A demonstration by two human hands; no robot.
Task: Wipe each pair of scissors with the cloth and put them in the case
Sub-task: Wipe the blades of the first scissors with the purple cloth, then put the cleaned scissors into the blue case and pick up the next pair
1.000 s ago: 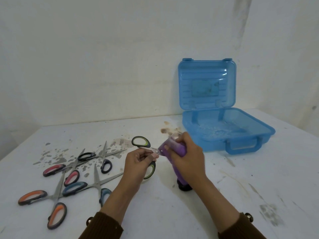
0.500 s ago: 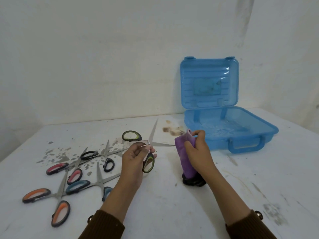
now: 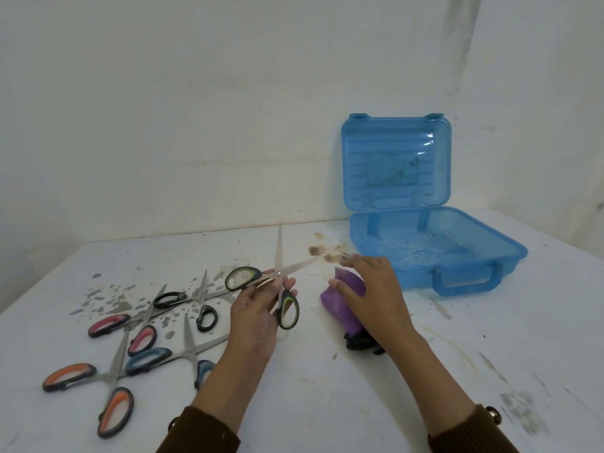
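My left hand (image 3: 255, 315) pinches a pair of green-and-black-handled scissors (image 3: 281, 291) near the pivot, held just above the table with its blades spread apart. A purple cloth (image 3: 343, 305) with a black end lies on the table right of it. Above the cloth hovers my right hand (image 3: 372, 289), fingers spread, thumb at the cloth's edge, not gripping it. The blue plastic case (image 3: 408, 273) stands open at the back right, its lid (image 3: 395, 161) upright and nothing visible inside.
Several more scissors lie in a loose pile at the left: an orange-handled pair (image 3: 111, 380), a pink-handled pair (image 3: 130, 325), a blue-handled pair (image 3: 173, 353) and a small black pair (image 3: 196, 302). Brown and grey stains mark the white table. A wall stands close behind.
My right hand has let go of the cloth, which now lies on the table. The scissors' blades have come out of the cloth and stand open in my left hand.
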